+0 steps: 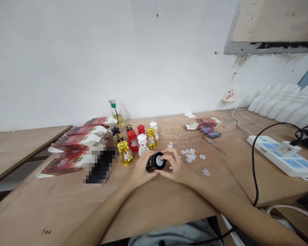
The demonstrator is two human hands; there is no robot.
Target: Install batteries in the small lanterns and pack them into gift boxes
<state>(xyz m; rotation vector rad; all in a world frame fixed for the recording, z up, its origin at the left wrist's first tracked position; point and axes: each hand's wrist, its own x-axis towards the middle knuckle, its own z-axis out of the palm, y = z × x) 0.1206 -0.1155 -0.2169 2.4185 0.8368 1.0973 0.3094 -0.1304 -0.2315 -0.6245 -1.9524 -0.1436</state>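
around the small black round-based object (154, 161), which is held over the brown wooden tabletop (156, 208), both of the person's hands close in. the left hand (141, 169) is curled about its side, thumb below, with the far fingers hidden. the right hand (175, 166) is half closed, fingertips at the pale round disc (158, 160) set in the black base and thumb near the lower rim; whether it grips or merely touches cannot be told. as a judgement, the work would go best with the left hand bracing the body firmly, the base tilted toward the eyes, and the right fingers pressing squarely and lightly, so that the disc does not skew. beyond the object and to its left stand small gold, red, white and dark lanterns (132, 140); farther left lie red printed cardboard boxes (75, 140), with a clear bottle of yellow liquid (120, 119) behind. to its right are scattered flat white pieces (190, 156), thin bent metal wires (182, 136) and a slim screwdriver (214, 145); farther right lies a white power strip with blue panels (284, 157). well behind it all rises a plain pale wall (92, 61), scuffed near a grey-framed board (277, 22).
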